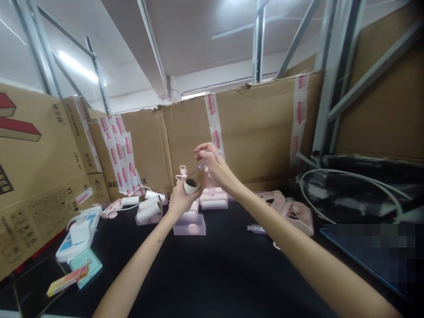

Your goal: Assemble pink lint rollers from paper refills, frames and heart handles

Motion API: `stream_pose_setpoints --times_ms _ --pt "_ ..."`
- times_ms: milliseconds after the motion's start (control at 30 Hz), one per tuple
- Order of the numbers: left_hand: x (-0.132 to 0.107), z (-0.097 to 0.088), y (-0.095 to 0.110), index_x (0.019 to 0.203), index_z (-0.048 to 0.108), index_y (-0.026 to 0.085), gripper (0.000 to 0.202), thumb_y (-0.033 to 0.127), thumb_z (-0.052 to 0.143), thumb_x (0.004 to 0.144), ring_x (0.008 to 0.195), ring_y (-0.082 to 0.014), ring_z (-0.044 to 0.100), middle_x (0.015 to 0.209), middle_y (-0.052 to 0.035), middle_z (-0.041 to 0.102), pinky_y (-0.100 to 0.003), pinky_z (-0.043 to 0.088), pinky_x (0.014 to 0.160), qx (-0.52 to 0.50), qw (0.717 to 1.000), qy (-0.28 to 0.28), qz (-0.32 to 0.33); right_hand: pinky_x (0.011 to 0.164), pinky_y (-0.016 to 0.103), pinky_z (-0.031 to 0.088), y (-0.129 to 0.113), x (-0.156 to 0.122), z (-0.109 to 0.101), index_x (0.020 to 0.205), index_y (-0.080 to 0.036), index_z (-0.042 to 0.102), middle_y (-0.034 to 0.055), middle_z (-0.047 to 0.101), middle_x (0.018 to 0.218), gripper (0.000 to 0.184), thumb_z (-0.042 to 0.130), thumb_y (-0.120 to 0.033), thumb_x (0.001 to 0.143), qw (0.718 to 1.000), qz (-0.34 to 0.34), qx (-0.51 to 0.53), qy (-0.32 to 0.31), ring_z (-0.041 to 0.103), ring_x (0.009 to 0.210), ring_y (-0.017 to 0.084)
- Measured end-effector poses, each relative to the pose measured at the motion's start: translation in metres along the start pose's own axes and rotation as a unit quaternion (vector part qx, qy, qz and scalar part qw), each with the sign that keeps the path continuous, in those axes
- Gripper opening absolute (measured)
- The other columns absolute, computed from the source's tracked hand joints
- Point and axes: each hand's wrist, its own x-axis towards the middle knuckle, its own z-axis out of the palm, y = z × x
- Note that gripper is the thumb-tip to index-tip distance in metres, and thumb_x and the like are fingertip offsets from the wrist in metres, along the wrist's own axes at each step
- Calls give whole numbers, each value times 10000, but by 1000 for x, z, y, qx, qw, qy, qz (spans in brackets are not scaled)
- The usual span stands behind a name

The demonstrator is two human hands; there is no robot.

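A short white roll [191, 187] with a hollow brown core stands in the grip of my left hand [179, 199], its open end tilted up towards me. My right hand [212, 160] is just above and to the right, fingers pinched around a thin, dark-tipped tool [200, 167] that slants down towards the roll; its exact kind is too small to tell. Behind the roll rises a pink heart-shaped piece [182, 170]. Below my left hand sits a translucent tray [189, 226]. Pink-and-white rolls [214, 202] lie under my right wrist.
Several white rolls [149, 211] lie left of the tray. A power strip [79, 232], a teal box [86, 267] and a phone [36, 285] are at left. Pink holders [296, 216] lie at right near a coiled white cable [351, 172]. Cardboard walls [258, 132] enclose the black tabletop [205, 278].
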Motion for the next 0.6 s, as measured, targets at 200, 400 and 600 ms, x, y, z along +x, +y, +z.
stream_pose_setpoints --times_ms 200,400,600 --pt "6 5 -9 822 552 167 276 375 669 684 609 -148 584 658 5 597 -253 457 597 -93 995 5 -22 809 303 412 6 8 9 866 -182 500 23 512 820 216 315 -291 854 999 31 -20 -37 516 824 154" --pt "11 4 -6 807 564 166 283 362 693 649 588 -131 573 654 15 591 -236 450 575 -162 986 11 -25 786 348 461 19 2 9 1020 -162 470 91 545 951 422 619 -425 726 985 108 -62 -122 546 900 213" --pt "16 1 -6 811 564 157 337 388 723 625 612 -121 577 687 3 600 -229 465 595 -219 974 49 -30 850 382 472 51 -47 -6 1282 -187 298 141 482 1183 839 720 -513 634 956 97 -124 -248 518 1072 246"
